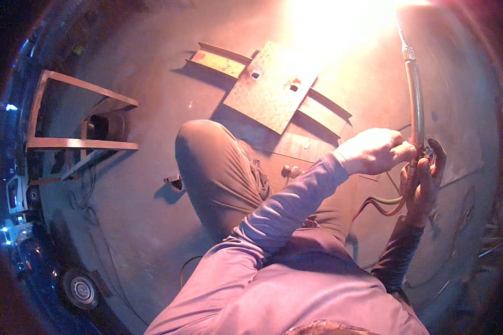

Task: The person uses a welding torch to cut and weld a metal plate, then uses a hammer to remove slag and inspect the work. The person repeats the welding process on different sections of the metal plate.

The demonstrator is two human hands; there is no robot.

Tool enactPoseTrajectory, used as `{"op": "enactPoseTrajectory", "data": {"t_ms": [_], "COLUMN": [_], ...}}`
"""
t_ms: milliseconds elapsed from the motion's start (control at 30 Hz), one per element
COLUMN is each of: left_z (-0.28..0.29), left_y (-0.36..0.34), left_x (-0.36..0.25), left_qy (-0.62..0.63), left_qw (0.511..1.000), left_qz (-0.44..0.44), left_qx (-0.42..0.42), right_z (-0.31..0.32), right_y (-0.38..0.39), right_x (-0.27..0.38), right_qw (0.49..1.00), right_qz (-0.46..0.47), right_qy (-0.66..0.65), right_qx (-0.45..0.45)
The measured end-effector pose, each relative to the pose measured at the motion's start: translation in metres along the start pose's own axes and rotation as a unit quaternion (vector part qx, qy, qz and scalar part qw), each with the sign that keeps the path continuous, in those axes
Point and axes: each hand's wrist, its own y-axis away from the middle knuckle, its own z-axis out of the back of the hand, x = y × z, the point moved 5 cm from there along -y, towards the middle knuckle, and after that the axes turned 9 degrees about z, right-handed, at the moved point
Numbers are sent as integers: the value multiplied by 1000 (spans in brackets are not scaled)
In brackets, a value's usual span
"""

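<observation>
A gas torch (414, 95) with a long metal tube stands out away from me at the right, its far end near a blinding white-orange glow (341, 33). My right hand (427, 178) is closed round the torch's near end, beside a small valve knob (428, 152). My left hand (374, 152) reaches across from the left, its fingers bent and pressed against the torch by that valve; the fingertips are partly hidden. Two hoses (381, 205), one reddish and one greenish, run from the torch's near end toward my lap.
Ahead of my knee, a patterned steel plate (268, 92) with two holes lies across a steel channel beam (218, 60). A metal frame (84, 144) stands at the left. Cables (98, 223) trail over the floor. A vehicle wheel (82, 288) is at the lower left.
</observation>
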Motion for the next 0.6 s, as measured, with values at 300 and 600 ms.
{"op": "enactPoseTrajectory", "data": {"t_ms": [300, 600], "left_z": [-12, 1], "left_y": [20, -5], "left_x": [-14, -10], "left_qy": [79, -126], "left_qw": [988, 978], "left_qz": [120, -111], "left_qx": [51, -125], "right_z": [0, 3], "right_y": [14, 8], "right_x": [30, 18], "right_qw": [1000, 991], "right_qz": [8, -112], "right_qy": [28, 49], "right_qx": [-6, -52]}}
